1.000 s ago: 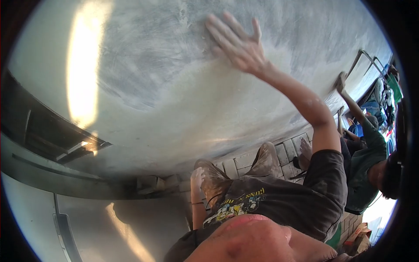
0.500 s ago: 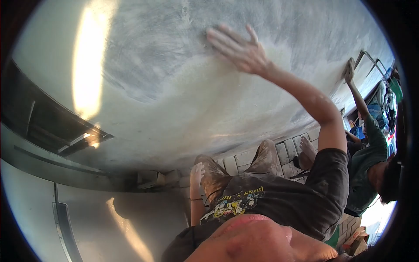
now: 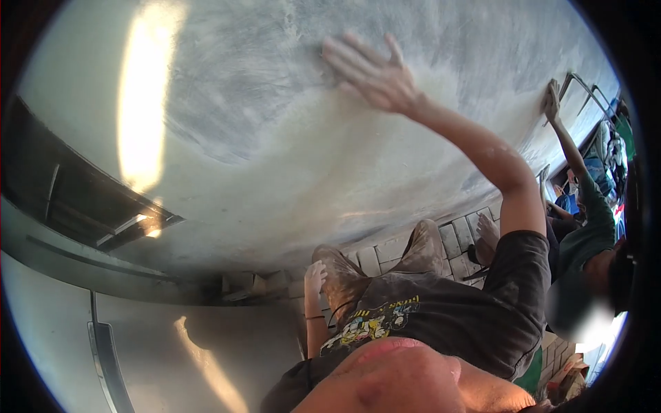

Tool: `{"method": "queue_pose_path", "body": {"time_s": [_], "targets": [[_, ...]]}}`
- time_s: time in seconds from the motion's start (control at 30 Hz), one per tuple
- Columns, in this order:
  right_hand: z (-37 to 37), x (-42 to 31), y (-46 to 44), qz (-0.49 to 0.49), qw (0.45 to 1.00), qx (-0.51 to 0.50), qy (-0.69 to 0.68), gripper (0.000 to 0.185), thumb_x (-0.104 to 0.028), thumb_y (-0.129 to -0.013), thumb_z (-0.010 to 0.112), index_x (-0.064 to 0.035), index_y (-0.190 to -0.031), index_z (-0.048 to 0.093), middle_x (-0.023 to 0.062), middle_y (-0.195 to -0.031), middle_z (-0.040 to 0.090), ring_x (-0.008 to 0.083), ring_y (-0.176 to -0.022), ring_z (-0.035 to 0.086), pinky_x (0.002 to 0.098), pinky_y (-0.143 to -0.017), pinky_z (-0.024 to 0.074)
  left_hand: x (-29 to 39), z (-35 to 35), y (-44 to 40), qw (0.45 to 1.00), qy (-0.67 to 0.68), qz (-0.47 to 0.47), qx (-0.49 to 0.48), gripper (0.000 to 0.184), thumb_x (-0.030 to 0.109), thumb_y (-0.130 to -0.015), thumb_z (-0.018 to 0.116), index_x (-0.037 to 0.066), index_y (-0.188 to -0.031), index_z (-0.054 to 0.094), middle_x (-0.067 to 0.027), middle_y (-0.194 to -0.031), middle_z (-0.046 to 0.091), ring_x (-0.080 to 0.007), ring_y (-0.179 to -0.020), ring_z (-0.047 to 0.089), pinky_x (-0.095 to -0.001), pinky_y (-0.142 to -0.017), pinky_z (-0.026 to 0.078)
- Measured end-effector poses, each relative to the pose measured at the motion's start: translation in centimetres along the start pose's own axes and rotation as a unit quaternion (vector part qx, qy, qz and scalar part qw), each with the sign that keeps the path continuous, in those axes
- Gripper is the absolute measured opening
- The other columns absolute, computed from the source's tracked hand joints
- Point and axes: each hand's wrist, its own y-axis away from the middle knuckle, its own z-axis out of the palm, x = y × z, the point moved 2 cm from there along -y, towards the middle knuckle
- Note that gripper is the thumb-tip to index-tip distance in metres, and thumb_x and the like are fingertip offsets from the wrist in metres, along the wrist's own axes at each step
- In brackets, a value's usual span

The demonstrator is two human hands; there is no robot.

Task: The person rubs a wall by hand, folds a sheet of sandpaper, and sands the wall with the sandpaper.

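My right hand lies flat against a large, dusty panel, fingers stretched and thumb spread. Its fingertips are slightly blurred, and whatever may be under the palm is hidden. Grey streaks and swirls cover the upper part of the panel; a paler, smoother zone lies below the hand. My left hand, whitened with dust, rests by my left knee with its fingers laid out loosely and nothing seen in it.
To the right, a co-worker in a dark green shirt has a hand on the same panel, near a metal frame. A dark rectangular opening and a metal cabinet are at left. Paving bricks form the floor.
My right hand has shifted very slightly up and left on the panel. The co-worker leans a little lower. My left hand stays by the knee.
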Motion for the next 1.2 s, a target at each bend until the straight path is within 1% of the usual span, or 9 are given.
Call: {"method": "queue_pose_path", "body": {"time_s": [0.13,0.27,0.37,0.53,0.8,0.87,0.93,1.0,1.2], "targets": [[-5.5,7.2,-8.5,0.133,0.987,0.088,-0.001,0.072,-0.053,-0.102,0.033,-0.0029,-0.153,0.032,0.0094,-0.164,0.023,0.0239,-0.153,0.014,0.0560,-0.117,-0.0140,0.9,-0.6,0.8,0.999,0.009,-0.019,0.035,0.048,0.038,-0.099,0.054,0.007,-0.136,0.056,-0.0087,-0.126,0.065,-0.0209,-0.103,0.064,-0.0329,-0.085,0.048],[-4.9,6.2,-7.7,0.115,0.990,0.070,-0.048,0.078,-0.055,-0.099,0.036,0.0001,-0.154,0.028,0.0160,-0.164,0.019,0.0298,-0.153,0.011,0.0579,-0.117,-0.0117,0.0,-1.9,-0.6,0.998,0.039,-0.014,0.053,0.048,0.037,-0.098,0.056,0.007,-0.135,0.056,-0.0078,-0.124,0.066,-0.0207,-0.100,0.064,-0.0320,-0.084,0.047],[-0.7,0.5,-1.3,0.064,0.976,0.095,-0.186,0.069,-0.064,-0.100,0.026,-0.0263,-0.158,0.020,-0.0056,-0.165,0.017,0.0147,-0.152,0.016,0.0589,-0.118,-0.0170,0.4,-1.1,-0.3,0.998,0.047,-0.011,0.049,0.047,0.036,-0.097,0.057,0.007,-0.135,0.057,-0.0070,-0.122,0.066,-0.0203,-0.099,0.064,-0.0313,-0.083,0.047],[-0.3,-2.9,4.6,0.042,0.998,0.014,-0.034,0.056,-0.038,-0.099,0.049,-0.0195,-0.151,0.040,-0.0052,-0.158,0.036,0.0134,-0.146,0.032,0.0542,-0.122,-0.0057,0.6,0.2,-0.2,1.000,0.004,0.016,-0.011,0.051,0.044,-0.100,0.054,0.009,-0.137,0.055,-0.0101,-0.129,0.065,-0.0250,-0.107,0.064,-0.0382,-0.091,0.048],[-4.3,-10.0,9.7,0.133,0.885,0.066,-0.441,0.051,0.004,-0.092,0.052,-0.0043,-0.142,0.050,0.0125,-0.146,0.052,0.0315,-0.141,0.042,0.0500,-0.118,0.0226,5.1,4.8,3.5,0.997,0.044,0.038,-0.056,0.048,0.042,-0.100,0.053,0.010,-0.135,0.056,-0.0088,-0.130,0.063,-0.0205,-0.109,0.062,-0.0366,-0.092,0.047],[-5.9,-14.0,12.8,0.134,0.834,0.000,-0.535,0.047,0.003,-0.092,0.054,-0.0008,-0.139,0.052,0.0166,-0.141,0.056,0.0351,-0.137,0.047,0.0494,-0.114,0.0286,8.4,6.8,5.9,0.980,0.085,0.123,-0.129,0.045,0.038,-0.102,0.052,0.010,-0.136,0.056,-0.0085,-0.132,0.062,-0.0196,-0.114,0.060,-0.0363,-0.096,0.046],[-5.8,-18.0,15.0,0.126,0.782,-0.043,-0.609,0.048,0.003,-0.092,0.054,-0.0006,-0.139,0.051,0.0172,-0.140,0.057,0.0356,-0.136,0.048,0.0483,-0.113,0.0300,8.3,7.6,4.7,0.794,-0.256,0.552,-0.010,0.042,0.030,-0.104,0.050,0.007,-0.139,0.053,-0.0085,-0.133,0.060,-0.0184,-0.120,0.056,-0.0351,-0.099,0.046],[-6.3,-22.0,18.4,0.226,0.686,-0.128,-0.680,0.049,0.003,-0.091,0.055,-0.0014,-0.140,0.052,0.0174,-0.138,0.058,0.0357,-0.134,0.049,0.0453,-0.111,0.0322,12.1,9.0,7.7,0.952,0.111,0.250,-0.137,0.041,0.025,-0.105,0.049,0.004,-0.140,0.051,-0.0089,-0.135,0.058,-0.0174,-0.125,0.053,-0.0329,-0.101,0.045],[-9.7,-24.9,24.0,0.200,0.687,-0.254,-0.650,0.062,-0.004,-0.083,0.060,-0.0016,-0.144,0.046,0.0172,-0.144,0.051,0.0359,-0.138,0.043,0.0486,-0.112,0.0314,9.4,11.9,8.0,0.926,0.306,0.050,-0.217,0.037,0.024,-0.104,0.052,0.003,-0.134,0.056,-0.0043,-0.127,0.060,-0.0131,-0.115,0.058,-0.0298,-0.094,0.048]]}}
